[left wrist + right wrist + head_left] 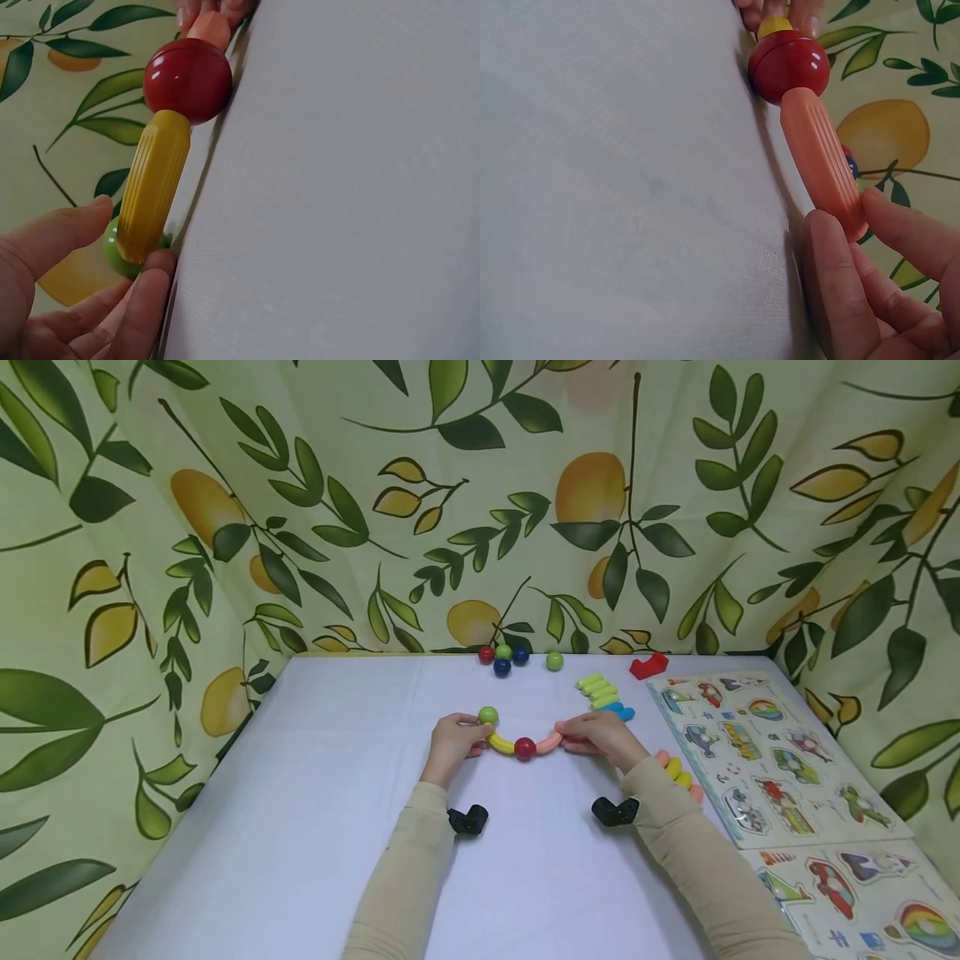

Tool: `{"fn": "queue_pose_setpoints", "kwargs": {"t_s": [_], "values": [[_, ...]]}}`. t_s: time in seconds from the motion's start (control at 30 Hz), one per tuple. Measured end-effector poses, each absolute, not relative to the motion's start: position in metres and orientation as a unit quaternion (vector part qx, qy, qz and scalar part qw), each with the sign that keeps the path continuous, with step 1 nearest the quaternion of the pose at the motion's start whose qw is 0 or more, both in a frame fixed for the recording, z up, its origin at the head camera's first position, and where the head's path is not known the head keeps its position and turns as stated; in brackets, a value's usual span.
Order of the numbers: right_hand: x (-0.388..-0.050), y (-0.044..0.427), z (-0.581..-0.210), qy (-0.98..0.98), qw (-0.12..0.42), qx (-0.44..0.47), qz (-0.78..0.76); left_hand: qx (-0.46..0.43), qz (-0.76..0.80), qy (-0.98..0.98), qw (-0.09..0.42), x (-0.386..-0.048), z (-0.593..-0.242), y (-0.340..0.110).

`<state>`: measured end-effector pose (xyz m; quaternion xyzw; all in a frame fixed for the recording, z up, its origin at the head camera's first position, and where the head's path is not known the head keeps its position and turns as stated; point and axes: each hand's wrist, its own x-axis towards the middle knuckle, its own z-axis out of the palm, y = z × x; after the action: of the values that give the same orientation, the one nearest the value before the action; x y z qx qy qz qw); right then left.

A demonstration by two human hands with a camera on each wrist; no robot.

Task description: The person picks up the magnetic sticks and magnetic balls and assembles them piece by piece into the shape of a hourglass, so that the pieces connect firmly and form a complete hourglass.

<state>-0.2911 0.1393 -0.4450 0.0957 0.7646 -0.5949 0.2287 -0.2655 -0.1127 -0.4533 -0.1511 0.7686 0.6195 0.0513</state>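
A red ball (525, 748) joins a curved yellow piece (501, 743) on its left and a curved pink piece (549, 743) on its right. The left hand (454, 745) holds the yellow piece's outer end with thumb and fingers; a green ball (488, 716) is right beside that end, and whether they touch cannot be told. The right hand (604, 738) pinches the pink piece's outer end. In the left wrist view the green ball (112, 247) is partly hidden behind the yellow piece (154, 187). The pink piece (823, 161) shows ridges in the right wrist view.
Red, green and blue balls (502, 668) lie at the table's back edge, near a red piece (649, 666). Light green sticks (597, 688) and blue pieces (618, 711) lie beyond the right hand. Yellow and pink pieces (674, 768) lie by the right forearm, beside picture sheets (750, 752).
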Motion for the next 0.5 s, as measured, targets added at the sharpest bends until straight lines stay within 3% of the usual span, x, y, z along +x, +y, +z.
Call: {"fn": "queue_pose_setpoints", "kwargs": {"t_s": [0.2,0.5], "values": [[-0.2897,0.1394,-0.4447,0.759,0.241,0.070,-0.601,-0.171,0.614,0.770,0.028,-0.2664,-0.4540,-0.1112],[-0.2986,0.1461,-0.4414,0.798,0.239,0.053,-0.551,-0.192,0.632,0.750,0.045,-0.2669,-0.4564,-0.1070]]}}
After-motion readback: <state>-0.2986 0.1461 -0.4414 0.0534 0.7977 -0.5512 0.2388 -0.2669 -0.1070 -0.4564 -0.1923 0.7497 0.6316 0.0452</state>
